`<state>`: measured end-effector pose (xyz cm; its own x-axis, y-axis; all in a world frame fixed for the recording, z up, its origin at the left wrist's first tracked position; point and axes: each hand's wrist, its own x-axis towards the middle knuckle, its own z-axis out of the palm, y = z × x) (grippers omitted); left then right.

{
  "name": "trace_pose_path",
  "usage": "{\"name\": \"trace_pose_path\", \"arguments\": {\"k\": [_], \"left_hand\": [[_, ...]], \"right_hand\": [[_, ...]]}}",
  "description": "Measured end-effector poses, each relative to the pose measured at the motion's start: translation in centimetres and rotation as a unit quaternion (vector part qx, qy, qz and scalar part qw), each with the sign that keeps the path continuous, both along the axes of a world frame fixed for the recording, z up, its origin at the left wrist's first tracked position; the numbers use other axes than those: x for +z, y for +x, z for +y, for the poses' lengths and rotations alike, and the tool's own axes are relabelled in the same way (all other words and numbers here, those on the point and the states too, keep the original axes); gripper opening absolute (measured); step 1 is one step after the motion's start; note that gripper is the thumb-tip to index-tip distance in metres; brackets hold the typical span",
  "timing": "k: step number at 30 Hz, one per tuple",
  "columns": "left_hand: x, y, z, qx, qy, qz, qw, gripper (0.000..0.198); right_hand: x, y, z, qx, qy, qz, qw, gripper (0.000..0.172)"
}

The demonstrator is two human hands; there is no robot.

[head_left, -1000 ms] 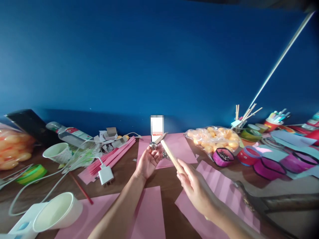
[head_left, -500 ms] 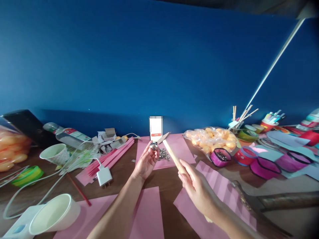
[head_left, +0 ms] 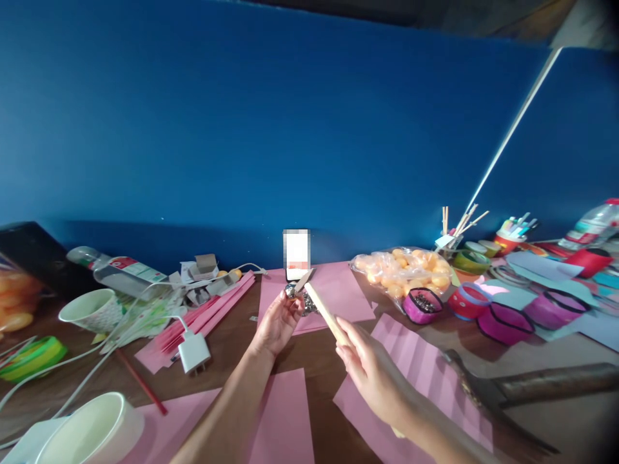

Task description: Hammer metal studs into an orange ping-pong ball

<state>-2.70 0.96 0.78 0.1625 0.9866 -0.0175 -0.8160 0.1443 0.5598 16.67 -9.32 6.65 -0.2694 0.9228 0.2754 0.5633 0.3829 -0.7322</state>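
Note:
My left hand (head_left: 278, 322) has its fingers closed round a small shiny metallic ball (head_left: 291, 290) above the pink paper. My right hand (head_left: 362, 357) grips a light wooden stick (head_left: 325, 309), slanting up and left. At the stick's upper end a pointed grey blade-like piece (head_left: 304, 281) reaches over the ball; whether they touch is unclear. Small shiny metal pieces (head_left: 309, 305) lie on the pink sheet (head_left: 338, 290) just behind my hands. A phone (head_left: 296, 254) with a blurred screen stands upright against the blue wall.
A bag of orange balls (head_left: 403, 270) and purple containers (head_left: 422, 306) are at the right, with a hammer-like tool (head_left: 551, 385) nearer. Left are a white charger (head_left: 194, 352), cables, pink strips (head_left: 217, 306), paper cups (head_left: 91, 432) and a bottle (head_left: 128, 274).
The view has shifted slightly, so most things sit further left. The blade-like piece has come closer to the ball, now over it. Both hands keep their hold.

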Motion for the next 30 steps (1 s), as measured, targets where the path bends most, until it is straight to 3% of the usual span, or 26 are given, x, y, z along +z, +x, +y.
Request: {"name": "trace_pose_path", "arguments": {"k": [11, 23, 30], "left_hand": [[0.24, 0.07, -0.15, 0.015, 0.027, 0.031, 0.999, 0.014], [0.07, 0.15, 0.10, 0.046, -0.007, 0.019, 0.999, 0.010], [0.32, 0.19, -0.13, 0.008, -0.006, 0.005, 1.000, 0.024]], "right_hand": [[0.09, -0.35, 0.01, 0.012, -0.007, 0.005, 1.000, 0.041], [0.04, -0.20, -0.06, -0.022, -0.032, 0.041, 0.998, 0.041], [0.09, 0.25, -0.02, -0.026, -0.038, 0.042, 0.998, 0.040]]}}
